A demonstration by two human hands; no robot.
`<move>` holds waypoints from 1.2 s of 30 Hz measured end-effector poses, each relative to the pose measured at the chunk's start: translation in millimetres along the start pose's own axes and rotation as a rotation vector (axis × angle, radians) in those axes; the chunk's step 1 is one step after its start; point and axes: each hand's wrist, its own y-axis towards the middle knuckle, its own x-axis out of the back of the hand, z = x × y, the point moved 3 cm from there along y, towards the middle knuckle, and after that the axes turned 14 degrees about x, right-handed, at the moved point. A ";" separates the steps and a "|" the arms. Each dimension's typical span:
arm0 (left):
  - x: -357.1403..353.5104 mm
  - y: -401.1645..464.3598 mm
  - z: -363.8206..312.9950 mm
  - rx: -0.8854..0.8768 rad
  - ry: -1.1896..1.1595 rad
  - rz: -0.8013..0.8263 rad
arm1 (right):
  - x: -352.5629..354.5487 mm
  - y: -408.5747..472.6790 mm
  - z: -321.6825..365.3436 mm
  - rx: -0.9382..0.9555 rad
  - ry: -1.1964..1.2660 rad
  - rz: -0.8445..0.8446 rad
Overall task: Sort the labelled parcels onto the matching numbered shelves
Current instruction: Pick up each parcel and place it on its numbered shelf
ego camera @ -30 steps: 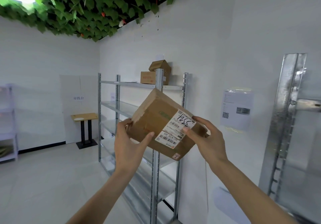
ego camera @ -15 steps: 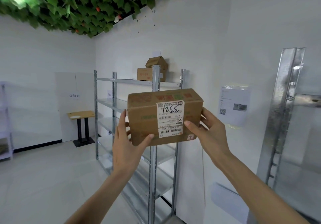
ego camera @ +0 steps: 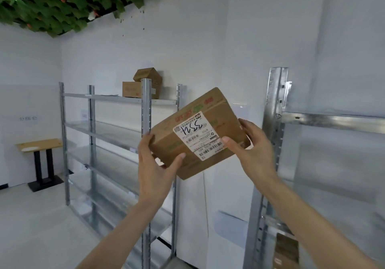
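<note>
Both hands hold a box (ego camera: pixel 200 133) up in the air, in front of the white wall between two metal racks. The box is tilted, its right end higher than its left. The left hand (ego camera: pixel 155 164) grips the lower left corner, thumb curled onto the front face and fingers (ego camera: pixel 145 141) wrapped around the end. The right hand (ego camera: pixel 253 147) grips the right end, thumb pressed on the front near the label (ego camera: pixel 198 135) and the other fingers curled behind. The label is white, faces the camera upside down, and carries handwritten black digits and barcodes; the digits are too skewed for me to read surely.

Behind the left hand stands the left rack (ego camera: pixel 145 112), with several bare metal shelves. On its top shelf sit two small cartons (ego camera: pixel 133 88), one perched atop the other. The right rack (ego camera: pixel 275 106) stands near the right hand, with a brown parcel (ego camera: pixel 286 250) low down in it. Far left, a small wooden tabletop (ego camera: pixel 39 144) on a black stand stands by the wall. Green leaves (ego camera: pixel 52 3) hang from the ceiling.
</note>
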 end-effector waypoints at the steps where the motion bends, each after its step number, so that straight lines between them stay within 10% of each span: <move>1: -9.9 -4.5 -6.5 0.002 -0.036 0.021 | 13.3 1.5 4.1 0.006 -0.047 -0.026; 12: -93.3 -75.4 -63.6 -0.031 -0.172 0.284 | 136.7 -8.9 82.6 -0.034 -0.053 -0.203; 36: -194.3 -199.1 -105.9 -0.202 -0.212 0.637 | 276.4 -108.8 115.1 -0.040 -0.618 0.019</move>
